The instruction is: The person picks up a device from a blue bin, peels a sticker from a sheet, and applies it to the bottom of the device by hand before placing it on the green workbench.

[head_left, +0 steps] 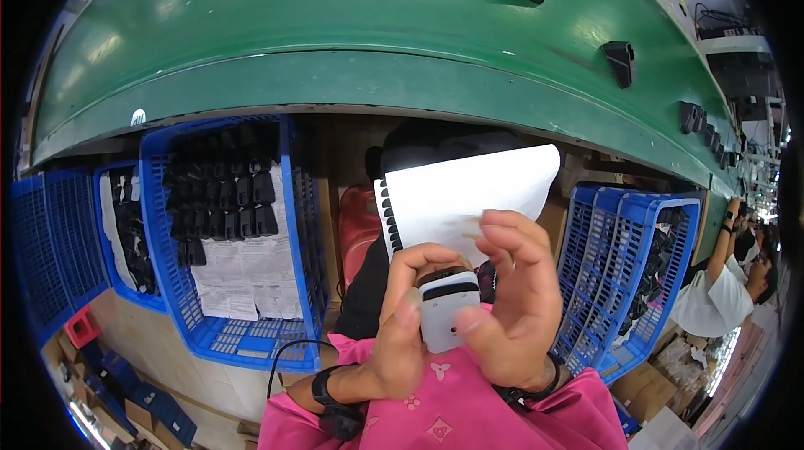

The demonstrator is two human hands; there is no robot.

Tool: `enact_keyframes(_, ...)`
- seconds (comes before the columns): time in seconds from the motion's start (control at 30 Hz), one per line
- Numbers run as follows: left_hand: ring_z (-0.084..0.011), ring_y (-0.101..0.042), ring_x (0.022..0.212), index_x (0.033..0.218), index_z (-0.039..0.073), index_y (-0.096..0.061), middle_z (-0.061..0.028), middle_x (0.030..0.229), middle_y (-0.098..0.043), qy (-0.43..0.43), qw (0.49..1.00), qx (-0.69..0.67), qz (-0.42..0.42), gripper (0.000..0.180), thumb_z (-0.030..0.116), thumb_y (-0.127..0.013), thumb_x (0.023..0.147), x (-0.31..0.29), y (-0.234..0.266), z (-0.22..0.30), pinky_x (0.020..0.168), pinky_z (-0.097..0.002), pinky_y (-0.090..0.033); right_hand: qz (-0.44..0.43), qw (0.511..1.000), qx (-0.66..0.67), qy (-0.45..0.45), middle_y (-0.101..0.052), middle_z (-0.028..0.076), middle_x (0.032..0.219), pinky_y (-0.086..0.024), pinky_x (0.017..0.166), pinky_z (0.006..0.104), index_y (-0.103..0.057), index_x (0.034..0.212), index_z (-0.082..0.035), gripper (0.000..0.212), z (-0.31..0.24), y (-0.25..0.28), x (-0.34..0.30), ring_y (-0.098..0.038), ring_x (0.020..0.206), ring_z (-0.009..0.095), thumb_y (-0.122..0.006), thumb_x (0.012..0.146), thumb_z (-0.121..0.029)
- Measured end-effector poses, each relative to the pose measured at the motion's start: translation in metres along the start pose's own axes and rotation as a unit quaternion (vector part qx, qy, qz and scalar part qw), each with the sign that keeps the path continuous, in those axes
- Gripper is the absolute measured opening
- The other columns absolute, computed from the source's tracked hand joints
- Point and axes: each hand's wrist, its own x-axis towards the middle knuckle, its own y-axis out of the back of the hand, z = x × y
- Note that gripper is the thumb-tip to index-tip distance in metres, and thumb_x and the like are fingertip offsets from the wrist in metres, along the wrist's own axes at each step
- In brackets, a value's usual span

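Note:
My left hand is wrapped round a light grey phone-like device, held upright above my lap. A black band crosses the device near its dark upper end, and a small dark dot shows lower down. My right hand is beside it with fingers curved and apart. Its thumb lies over the device's face; whether it presses on it I cannot tell. Just beyond both hands lies a white-paged notebook with black binding along its left edge, its far right corner lifted.
Ahead runs a green bench with black plastic parts on it. Blue crates flank me: the left crate holds rows of black parts on paper, the right crate more parts. A red stool is under the bench. Another person is at far right.

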Motion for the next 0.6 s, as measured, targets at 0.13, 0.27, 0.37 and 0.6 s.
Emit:
enact_keyframes(0.13, -0.0184, -0.050, 0.104, 0.128, -0.004, -0.032, -0.0160, 0.117, -0.047, 0.002, 0.999, -0.021, -0.025, 0.061, 0.047, -0.026, 0.096, -0.003, -0.002, -0.001, 0.089, -0.0312, -0.040, -0.069, 0.996, 0.040, -0.036, -0.041, 0.020, 0.130, -0.036, 0.102, 0.0386, -0.043, 0.127, 0.008, 0.061, 0.000, -0.004, 0.000, -0.044, 0.121, 0.027, -0.069, 0.076, -0.012)
enact_keyframes(0.27, -0.0174, -0.050, 0.100, 0.122, -0.002, -0.037, -0.0150, 0.113, -0.051, -0.003, 0.997, 0.078, 0.024, 0.070, 0.060, -0.021, 0.093, -0.001, -0.012, 0.005, 0.087, -0.0317, -0.040, -0.092, 0.995, 0.036, -0.023, -0.046, 0.020, 0.125, -0.043, 0.093, 0.0336, -0.048, 0.122, 0.008, 0.050, -0.005, -0.004, 0.002, -0.053, 0.111, 0.025, -0.068, 0.077, -0.006)
enact_keyframes(0.37, -0.0159, -0.048, 0.103, 0.124, -0.002, -0.037, -0.0129, 0.117, -0.050, -0.007, 0.994, 0.108, -0.007, 0.072, 0.060, -0.020, 0.093, -0.003, -0.006, 0.003, 0.090, -0.0311, -0.036, -0.090, 0.996, 0.029, -0.006, -0.049, 0.020, 0.120, -0.048, 0.087, 0.0309, -0.051, 0.118, 0.008, 0.045, -0.003, -0.004, 0.003, -0.059, 0.102, 0.023, -0.068, 0.078, -0.004)
enact_keyframes(0.6, -0.0159, -0.048, 0.102, 0.123, -0.003, -0.037, -0.0124, 0.115, -0.049, -0.013, 0.994, 0.109, 0.003, 0.072, 0.060, -0.018, 0.093, -0.002, -0.008, 0.004, 0.088, -0.0302, -0.037, -0.092, 0.995, 0.040, -0.006, -0.050, 0.019, 0.118, -0.048, 0.088, 0.0315, -0.051, 0.117, 0.008, 0.042, -0.003, -0.003, 0.003, -0.059, 0.103, 0.022, -0.067, 0.079, -0.003)
